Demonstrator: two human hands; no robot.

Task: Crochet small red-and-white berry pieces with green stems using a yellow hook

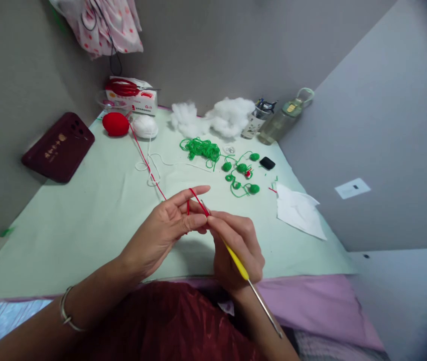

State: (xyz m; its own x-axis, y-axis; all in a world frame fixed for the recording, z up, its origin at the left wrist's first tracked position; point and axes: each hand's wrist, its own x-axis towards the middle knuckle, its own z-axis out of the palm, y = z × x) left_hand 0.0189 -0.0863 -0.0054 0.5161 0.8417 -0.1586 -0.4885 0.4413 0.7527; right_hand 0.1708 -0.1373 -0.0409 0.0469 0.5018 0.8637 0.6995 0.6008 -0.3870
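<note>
A crochet hook (239, 263) with a yellow grip and metal ends is in my right hand (238, 245), its tip close to the left fingertips. My left hand (173, 215) pinches red yarn (199, 201) between thumb and fingers, with a strand looped over the raised index finger. From there the strand runs back across the table to the red yarn ball (116, 124). Whatever small red stitching lies at the fingertips is mostly hidden. Both hands meet above the front part of the table.
Behind stand a white yarn ball (144, 126), white stuffing (230, 118), a pen cup (254, 123) and a bottle (281, 120). Green yarn (200, 150) and small green crocheted pieces (242, 168) lie mid-table. A phone (59, 148) leans left; white paper (298, 210) lies right.
</note>
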